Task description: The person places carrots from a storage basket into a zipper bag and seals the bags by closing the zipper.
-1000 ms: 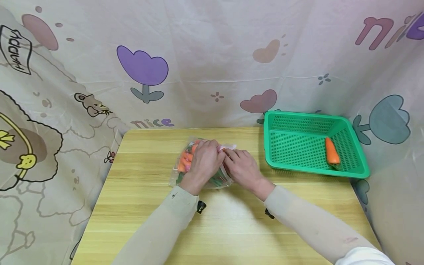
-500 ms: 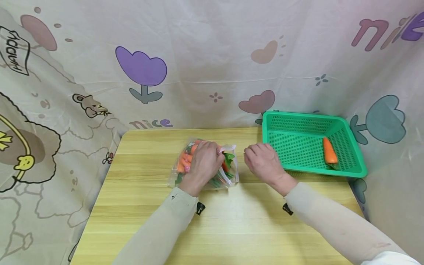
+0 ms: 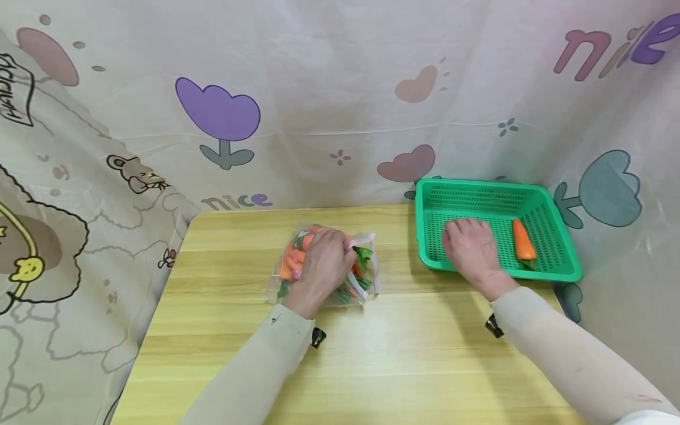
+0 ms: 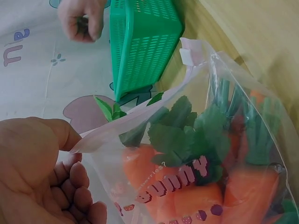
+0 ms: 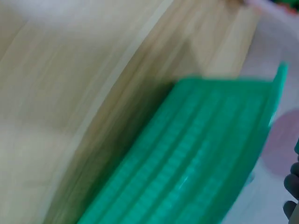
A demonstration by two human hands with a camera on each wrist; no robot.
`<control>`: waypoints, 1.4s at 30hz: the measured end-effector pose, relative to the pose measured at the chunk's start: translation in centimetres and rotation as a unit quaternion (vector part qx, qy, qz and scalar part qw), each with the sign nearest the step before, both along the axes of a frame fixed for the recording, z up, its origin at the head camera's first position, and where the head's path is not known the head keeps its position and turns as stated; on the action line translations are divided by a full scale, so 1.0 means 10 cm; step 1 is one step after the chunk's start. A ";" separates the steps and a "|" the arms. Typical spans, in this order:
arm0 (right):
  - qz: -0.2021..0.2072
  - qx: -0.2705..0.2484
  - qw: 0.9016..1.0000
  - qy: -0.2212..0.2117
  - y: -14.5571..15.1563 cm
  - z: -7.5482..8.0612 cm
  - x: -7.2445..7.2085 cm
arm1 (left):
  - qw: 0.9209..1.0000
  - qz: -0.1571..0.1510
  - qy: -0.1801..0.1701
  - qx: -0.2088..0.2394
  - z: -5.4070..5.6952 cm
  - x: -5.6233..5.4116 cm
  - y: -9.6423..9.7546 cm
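Observation:
My left hand pinches the top edge of a clear zip bag between thumb and fingers. Inside the bag are several orange carrots with green leafy tops, seen through printed plastic. The bag's mouth gapes on its right side, and a few leaves poke out there. My right hand hovers over the front left part of a green basket, its fingers loosely bent and holding nothing. One carrot lies in the basket's right side, to the right of that hand.
The bag and basket stand apart on a wooden table, toward its back edge. A printed cloth curtain hangs behind the table and along both sides.
My right hand has left the bag's mouth and moved right, over the basket. The left hand keeps its hold on the bag, which now shows its gaping side.

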State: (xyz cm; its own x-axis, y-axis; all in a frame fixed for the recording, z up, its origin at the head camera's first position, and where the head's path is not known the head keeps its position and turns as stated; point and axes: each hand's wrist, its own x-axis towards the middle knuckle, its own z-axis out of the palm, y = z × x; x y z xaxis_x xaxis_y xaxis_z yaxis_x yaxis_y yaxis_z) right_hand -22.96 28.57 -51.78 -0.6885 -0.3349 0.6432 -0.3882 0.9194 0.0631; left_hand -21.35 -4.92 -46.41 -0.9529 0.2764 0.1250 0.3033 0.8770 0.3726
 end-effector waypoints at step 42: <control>-0.262 0.092 0.897 -0.344 1.53 -0.23 -0.14 | 1.000 0.014 -0.022 0.006 -0.17 -0.07 -0.06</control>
State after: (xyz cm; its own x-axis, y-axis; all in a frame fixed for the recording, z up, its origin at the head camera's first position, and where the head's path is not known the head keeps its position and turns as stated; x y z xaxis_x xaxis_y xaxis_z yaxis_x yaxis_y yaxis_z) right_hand -24.32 43.84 -54.09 -0.9952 0.0942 -0.0278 0.0894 0.9857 0.1430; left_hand -22.07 -5.52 -48.12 -0.9649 0.2478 0.0866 0.2616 0.8806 0.3951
